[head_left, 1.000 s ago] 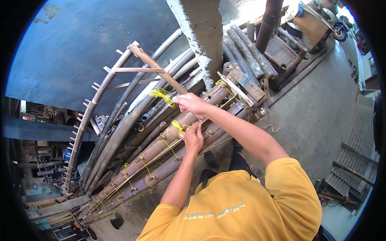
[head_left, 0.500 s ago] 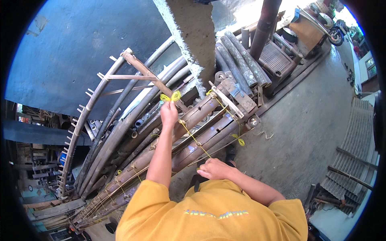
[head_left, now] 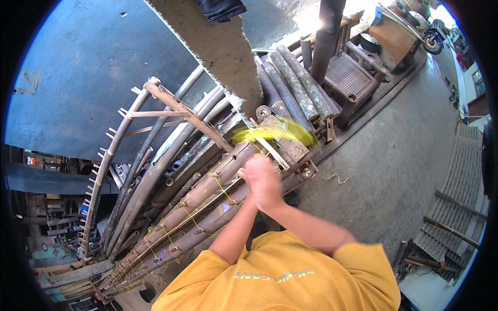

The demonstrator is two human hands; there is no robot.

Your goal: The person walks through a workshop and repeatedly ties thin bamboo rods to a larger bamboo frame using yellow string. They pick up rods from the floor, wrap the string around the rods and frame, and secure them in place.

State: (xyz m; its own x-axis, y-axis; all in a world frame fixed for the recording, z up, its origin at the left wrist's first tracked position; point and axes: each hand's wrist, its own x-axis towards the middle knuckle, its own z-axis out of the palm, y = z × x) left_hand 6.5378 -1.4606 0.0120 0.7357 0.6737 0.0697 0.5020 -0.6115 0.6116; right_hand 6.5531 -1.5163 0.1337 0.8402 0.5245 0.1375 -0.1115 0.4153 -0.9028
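Observation:
My two hands meet close together above the near bamboo poles. My left hand [head_left: 248,174] is partly covered by my right hand [head_left: 266,181], which is smeared by motion. Both look closed, but what lies in their fingers is hidden. Just beyond them, a yellow cord [head_left: 290,129] is a blurred streak, passing over a wooden slat and the end block [head_left: 290,147] of the frame. Beneath my hands runs a bamboo pole [head_left: 207,189], lashed with thin yellow cord to a second bamboo pole [head_left: 228,210] alongside it.
A rough concrete pillar [head_left: 218,46] rises ahead. Beyond the poles, a curved bamboo rack with pegs [head_left: 111,150] leans at the left. Several thick bamboo lengths [head_left: 295,83] lie stacked behind the end block. Concrete floor [head_left: 378,155] and corrugated sheets [head_left: 456,192] are at the right.
My left hand has moved right, away from the rack's arm, and my right hand has risen to meet it. The yellow cord has swung over to the end block.

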